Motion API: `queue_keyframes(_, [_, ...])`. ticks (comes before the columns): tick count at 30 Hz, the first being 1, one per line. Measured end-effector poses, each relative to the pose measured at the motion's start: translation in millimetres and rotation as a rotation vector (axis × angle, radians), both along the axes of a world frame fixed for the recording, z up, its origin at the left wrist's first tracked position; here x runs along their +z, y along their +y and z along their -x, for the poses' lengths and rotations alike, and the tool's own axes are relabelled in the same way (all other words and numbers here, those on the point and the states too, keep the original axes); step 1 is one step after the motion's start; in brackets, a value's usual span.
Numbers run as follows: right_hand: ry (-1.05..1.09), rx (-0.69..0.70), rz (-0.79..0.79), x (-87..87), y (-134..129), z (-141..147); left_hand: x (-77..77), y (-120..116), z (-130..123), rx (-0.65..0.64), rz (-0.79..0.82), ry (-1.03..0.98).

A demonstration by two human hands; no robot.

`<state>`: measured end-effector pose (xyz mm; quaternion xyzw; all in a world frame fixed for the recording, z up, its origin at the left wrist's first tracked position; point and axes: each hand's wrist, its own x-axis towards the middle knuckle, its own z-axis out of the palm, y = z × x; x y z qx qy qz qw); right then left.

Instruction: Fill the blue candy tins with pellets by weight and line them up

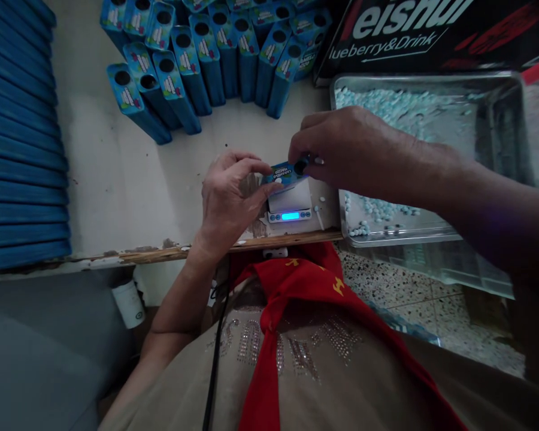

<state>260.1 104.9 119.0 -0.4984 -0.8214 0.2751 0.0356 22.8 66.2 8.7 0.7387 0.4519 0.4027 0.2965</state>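
A blue labelled container (280,173) with a dark round opening is held over a small white scale (290,200) whose display glows blue. My left hand (236,194) grips the container's left end between thumb and fingers. At its right end, beside the opening, my right hand (330,143) has its fingers closed in a pinch, with a small white piece showing at the fingertips. Beneath my right forearm, a metal tray (485,230) holds many small pale blue and white pieces (381,206). A few loose pieces lie right of the scale.
Several upright blue containers (206,60) stand at the back of the table (112,179). More blue containers (22,173) are stacked along the left edge. A black printed box (399,36) sits behind the tray. The wooden table edge (161,254) runs in front of me.
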Motion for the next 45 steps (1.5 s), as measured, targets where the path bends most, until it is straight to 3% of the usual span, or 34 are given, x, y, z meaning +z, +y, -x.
queue_keyframes(6, [0.168, -0.264, 0.039, 5.0, -4, -25, -0.9, 5, -5, -0.023, 0.033, 0.039])
queue_keyframes(9, [0.28, -0.398, 0.14, 1.1, -7, -49, -1.8, 4, -5, -0.03, 0.032, 0.046])
queue_keyframes(16, [0.502, -0.557, 0.372, -43.7, -5, -118, -2.2, 3, -7, 0.007, -0.021, 0.116])
queue_keyframes(21, [0.61, -0.679, 0.486, -64.5, -20, -133, 0.7, 4, -12, 0.04, -0.055, 0.146])
queue_keyframes(26, [0.693, -0.583, 0.563, -59.5, -24, -120, 3.2, 13, -10, 0.019, -0.008, 0.145])
queue_keyframes(32, [0.642, -0.399, 0.376, -35.8, -18, -79, 12.6, 19, -31, 0.013, -0.036, 0.124])
queue_keyframes(36, [0.408, -0.261, 0.182, -11.0, -16, -44, 12.6, 23, -43, -0.034, -0.025, 0.122])
queue_keyframes(40, [0.161, -0.154, 0.053, 3.9, -13, -20, 7.3, 22, -10, 0.038, -0.055, 0.117])
queue_keyframes(45, [0.091, -0.101, 0.038, 0.6, -8, -10, -3.5, 5, 53, 0.187, -0.035, 0.096])
